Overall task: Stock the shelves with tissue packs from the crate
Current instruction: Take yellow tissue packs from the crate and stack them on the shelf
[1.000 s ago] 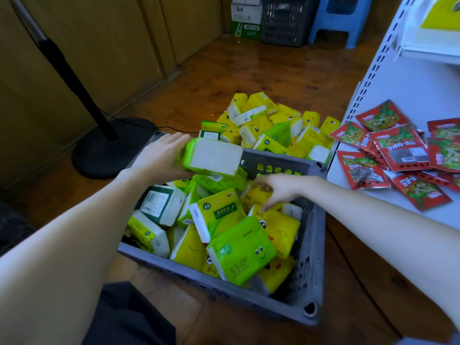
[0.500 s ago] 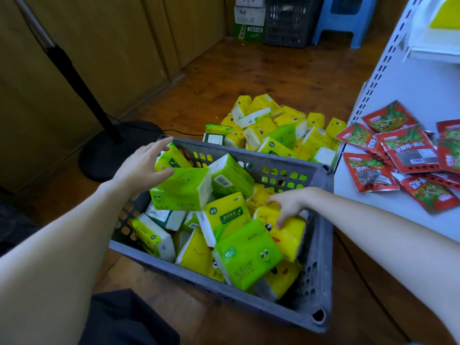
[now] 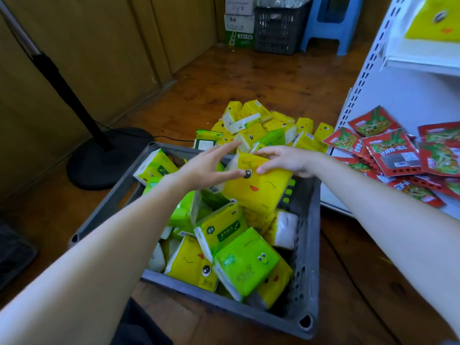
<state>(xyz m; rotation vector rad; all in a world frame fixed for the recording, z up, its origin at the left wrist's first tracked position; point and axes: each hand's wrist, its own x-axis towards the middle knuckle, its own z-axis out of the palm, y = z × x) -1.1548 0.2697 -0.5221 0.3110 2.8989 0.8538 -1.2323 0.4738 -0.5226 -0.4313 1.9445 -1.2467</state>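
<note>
A grey plastic crate (image 3: 307, 245) on the floor holds several green and yellow tissue packs. My right hand (image 3: 288, 160) grips a yellow tissue pack (image 3: 258, 188) with a smiling face, lifted above the crate's far right corner. My left hand (image 3: 206, 168) reaches toward the same pack with straight, spread fingers, its thumb tip near the pack's printed eye. A green pack (image 3: 245, 263) lies on top at the crate's near side. The white shelf (image 3: 408, 95) stands to the right.
A pile of tissue packs (image 3: 263, 128) lies on the wooden floor beyond the crate. Red snack packets (image 3: 395, 150) cover the shelf's lower board. A black fan stand base (image 3: 109, 158) sits at left. A dark crate, boxes and a blue stool (image 3: 331, 21) stand at the back.
My left hand let go of a green pack, which dropped into the crate, then moved right. My right hand took hold of a yellow pack and lifted it.
</note>
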